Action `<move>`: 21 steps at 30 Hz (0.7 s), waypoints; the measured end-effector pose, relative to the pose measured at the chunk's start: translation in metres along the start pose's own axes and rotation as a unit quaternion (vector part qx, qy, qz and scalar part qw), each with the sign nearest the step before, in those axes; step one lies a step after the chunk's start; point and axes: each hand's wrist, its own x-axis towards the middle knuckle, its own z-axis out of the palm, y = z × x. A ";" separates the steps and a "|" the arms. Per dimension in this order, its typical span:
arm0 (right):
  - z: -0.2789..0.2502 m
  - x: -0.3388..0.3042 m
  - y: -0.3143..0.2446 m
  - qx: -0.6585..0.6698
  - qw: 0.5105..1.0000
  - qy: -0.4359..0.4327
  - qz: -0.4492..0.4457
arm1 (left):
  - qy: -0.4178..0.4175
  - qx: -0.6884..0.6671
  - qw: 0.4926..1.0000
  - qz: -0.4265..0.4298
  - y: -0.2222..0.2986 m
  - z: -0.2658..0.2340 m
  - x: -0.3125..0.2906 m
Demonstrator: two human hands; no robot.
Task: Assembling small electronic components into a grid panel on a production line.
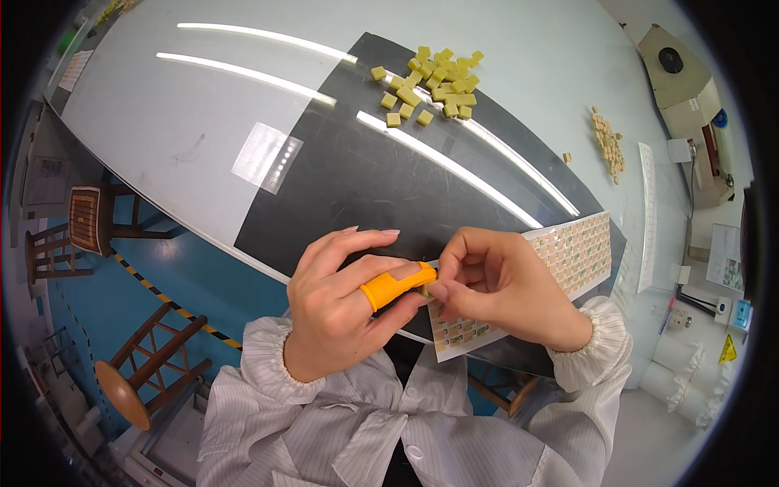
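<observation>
In front of my body my two hands meet at the fingertips. An orange plastic finger sleeve [395, 286] sits on a finger of my left hand [337, 304]; that finger and the thumb press together, while another finger stretches out. My right hand [507, 288] is pinched, thumb against fingers, right at the sleeve's tip. A bit of something small and greenish shows between the fingertips, too covered to name. Beneath my right hand lies a sheet of small printed labels [572, 252] in tan and green rows. Its near left part is partly hidden by the hand.
Several olive-green blocks [434, 77] lie heaped on the far end of the black mat [333, 170]. Small tan pieces [607, 146] are piled at the right, near a white strip [647, 219]. A clear plastic bag [266, 157] lies left. Wooden stools [146, 365] stand below left.
</observation>
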 end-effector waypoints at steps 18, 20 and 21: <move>-0.002 -0.004 -0.008 -0.118 0.990 0.016 -0.080 | 0.030 -0.005 0.999 -0.010 0.002 0.001 0.000; -0.002 -0.004 -0.009 -0.136 0.988 0.023 -0.071 | 0.029 -0.005 1.000 -0.006 0.003 0.001 -0.001; -0.002 -0.002 -0.009 -0.142 0.989 0.023 -0.048 | 0.031 -0.006 0.999 -0.013 0.003 0.001 -0.001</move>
